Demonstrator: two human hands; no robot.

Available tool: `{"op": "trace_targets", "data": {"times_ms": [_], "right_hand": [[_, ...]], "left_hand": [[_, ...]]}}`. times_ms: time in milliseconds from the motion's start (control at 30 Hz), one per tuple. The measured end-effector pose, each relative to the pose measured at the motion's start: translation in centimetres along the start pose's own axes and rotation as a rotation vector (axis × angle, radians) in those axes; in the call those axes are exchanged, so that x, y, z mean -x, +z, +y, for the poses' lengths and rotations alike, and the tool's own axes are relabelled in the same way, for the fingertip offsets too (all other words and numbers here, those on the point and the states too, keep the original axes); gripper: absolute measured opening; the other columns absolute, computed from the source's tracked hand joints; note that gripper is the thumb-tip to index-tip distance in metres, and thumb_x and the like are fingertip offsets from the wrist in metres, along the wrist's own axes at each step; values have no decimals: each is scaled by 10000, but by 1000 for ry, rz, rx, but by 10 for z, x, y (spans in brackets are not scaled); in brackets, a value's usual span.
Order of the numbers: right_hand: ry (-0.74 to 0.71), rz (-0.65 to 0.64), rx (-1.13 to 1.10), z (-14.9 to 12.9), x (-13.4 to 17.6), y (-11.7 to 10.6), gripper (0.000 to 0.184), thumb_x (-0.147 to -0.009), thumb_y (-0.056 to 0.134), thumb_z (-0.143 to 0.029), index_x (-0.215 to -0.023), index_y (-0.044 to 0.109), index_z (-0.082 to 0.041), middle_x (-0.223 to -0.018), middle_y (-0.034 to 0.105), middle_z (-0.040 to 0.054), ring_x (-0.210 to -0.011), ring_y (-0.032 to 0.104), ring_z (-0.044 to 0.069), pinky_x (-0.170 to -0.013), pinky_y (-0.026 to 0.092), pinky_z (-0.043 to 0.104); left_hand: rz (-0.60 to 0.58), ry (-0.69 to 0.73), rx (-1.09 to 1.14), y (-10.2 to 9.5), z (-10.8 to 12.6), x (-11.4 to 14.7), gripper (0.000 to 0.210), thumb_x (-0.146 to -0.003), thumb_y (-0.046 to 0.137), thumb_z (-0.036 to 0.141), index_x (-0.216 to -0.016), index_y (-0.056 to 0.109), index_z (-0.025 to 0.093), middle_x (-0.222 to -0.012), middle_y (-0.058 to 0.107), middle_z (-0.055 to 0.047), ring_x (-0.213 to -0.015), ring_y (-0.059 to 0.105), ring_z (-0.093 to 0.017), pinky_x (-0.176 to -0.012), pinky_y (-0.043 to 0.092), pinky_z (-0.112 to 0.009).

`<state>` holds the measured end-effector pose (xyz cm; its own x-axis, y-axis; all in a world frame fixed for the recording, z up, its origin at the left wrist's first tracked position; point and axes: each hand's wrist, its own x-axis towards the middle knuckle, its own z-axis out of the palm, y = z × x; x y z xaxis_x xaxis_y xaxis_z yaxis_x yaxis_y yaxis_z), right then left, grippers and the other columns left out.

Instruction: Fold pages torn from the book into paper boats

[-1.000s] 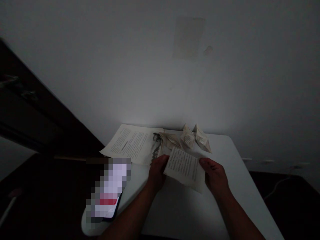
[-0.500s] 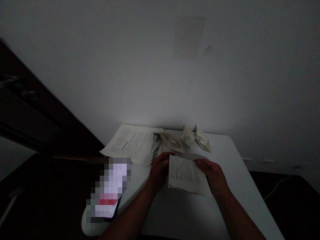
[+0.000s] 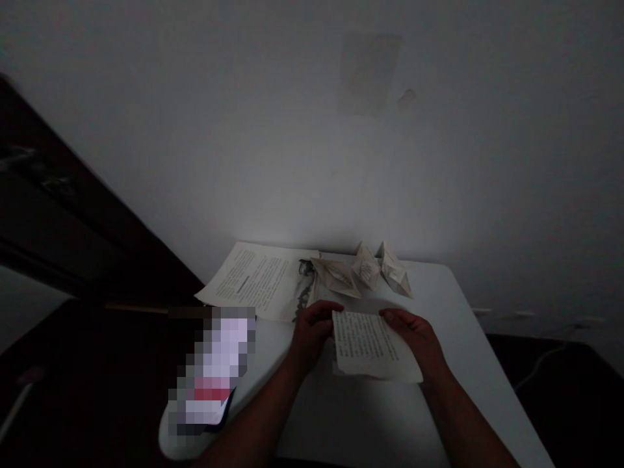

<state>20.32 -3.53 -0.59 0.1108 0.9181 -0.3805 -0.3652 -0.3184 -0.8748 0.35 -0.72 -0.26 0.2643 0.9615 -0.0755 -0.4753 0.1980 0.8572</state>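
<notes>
A printed sheet of paper (image 3: 373, 344), seemingly folded with another layer showing beneath its lower left edge, is held above the white table between my two hands. My left hand (image 3: 312, 331) is closed at its upper left edge, some of the fingertips hidden behind the paper. My right hand (image 3: 414, 335) pinches the upper right edge, thumb on top and fingers behind. Just beyond the hands lie folded paper boats: one on the left (image 3: 336, 276), one in the middle (image 3: 366, 268) and one on the right (image 3: 396, 273).
Printed pages with a dark picture (image 3: 258, 276) lie at the table's back left. A phone (image 3: 217, 370) with a blurred-out screen rests at the left edge. The white table (image 3: 453, 351) stands against a wall (image 3: 273, 143). A dark door (image 3: 73, 201) is at left.
The paper has turned slightly and tilted flatter, its lower edge shifting right. The left fingers have moved a little down along its edge. Boats, pages and phone stay put.
</notes>
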Motion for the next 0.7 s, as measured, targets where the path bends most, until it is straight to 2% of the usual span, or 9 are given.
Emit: {"op": "trace_targets", "data": {"times_ms": [167, 300, 433, 533, 700], "right_hand": [[-3, 33, -3, 1, -2, -1, 342, -555, 801, -386, -810, 704, -179, -612, 688, 18, -530, 624, 194, -513, 469, 312], [-36, 13, 4, 2, -4, -3, 327, -570, 793, -378, -827, 697, -199, -604, 681, 0, -523, 615, 181, -504, 455, 295], [-85, 59, 20, -1, -1, -2, 338, -587, 777, -414, -818, 689, -184, -602, 671, 6, -517, 601, 165, -488, 439, 265], [-139, 102, 19, -6, 3, 2, 367, -617, 737, -473, -807, 682, -163, -578, 643, 6, -476, 564, 147, -446, 408, 245], [-319, 176, -64, -7, 6, 6, 348, -650, 701, -499, -695, 629, -161, -472, 505, -42, -401, 443, 87, -386, 329, 200]], "left_hand": [[45, 106, -208, 0, 1, 0, 81, -608, 639, 162, -685, 654, 140, -613, 614, -10, -571, 556, -124, -553, 418, -215], [56, 138, -331, 2, 1, 1, 79, -621, 664, 172, -690, 634, 147, -629, 622, -16, -581, 571, -134, -552, 435, -219], [67, 154, -486, 1, 0, 0, 66, -627, 653, 162, -684, 626, 143, -639, 632, -22, -590, 578, -138, -561, 438, -220], [75, 161, -572, -1, -2, -1, 96, -619, 657, 171, -705, 623, 143, -657, 636, -11, -611, 578, -138, -571, 433, -216], [116, 198, -715, -5, -5, -2, 183, -721, 623, 315, -677, 591, 140, -573, 534, 35, -538, 478, -98, -515, 360, -194]]}}
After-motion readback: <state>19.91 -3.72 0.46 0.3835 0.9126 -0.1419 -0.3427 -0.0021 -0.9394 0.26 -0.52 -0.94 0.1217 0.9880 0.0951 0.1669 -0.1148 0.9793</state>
